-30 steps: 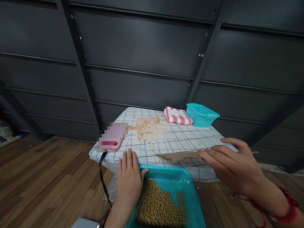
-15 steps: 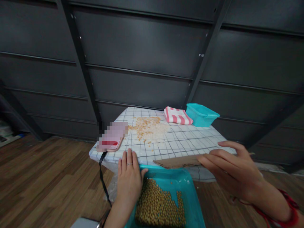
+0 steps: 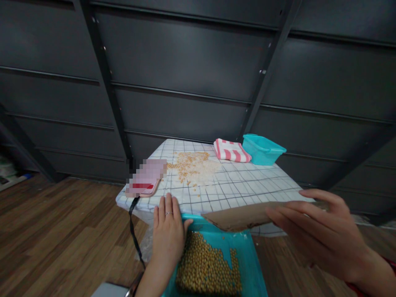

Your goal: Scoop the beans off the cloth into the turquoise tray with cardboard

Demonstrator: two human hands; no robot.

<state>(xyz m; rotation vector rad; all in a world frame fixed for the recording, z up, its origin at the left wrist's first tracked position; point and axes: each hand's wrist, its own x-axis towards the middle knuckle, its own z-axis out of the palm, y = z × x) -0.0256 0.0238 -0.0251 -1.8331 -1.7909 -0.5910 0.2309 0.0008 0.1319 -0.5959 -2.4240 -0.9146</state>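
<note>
My left hand [image 3: 168, 235] lies with its fingers flat on the near edge of the checked cloth, its thumb touching the rim of a teal plastic bin [image 3: 252, 264]. Yellowish-brown round beans [image 3: 207, 264] fill the left and lower part of that bin. A flat piece of brown cardboard [image 3: 236, 217] is held at its right end by my right hand [image 3: 321, 235], thumb against fingers. The cardboard hangs tilted over the far rim of the bin. On the cloth beyond lie scattered yellow kernels [image 3: 185, 165] and a patch of white grains [image 3: 206, 172].
A white checked cloth [image 3: 256, 185] covers the table. A pink phone [image 3: 151, 187] is at its left, with a black strap [image 3: 132, 227] hanging down. At the back right sit a pink-striped towel [image 3: 232, 151] and a smaller teal basket [image 3: 262, 152]. Dark panels [image 3: 185, 53] rise behind.
My right hand has moved right and slightly down with the cardboard, which now shows more of its face. My left hand, the bin and the grains have stayed put.
</note>
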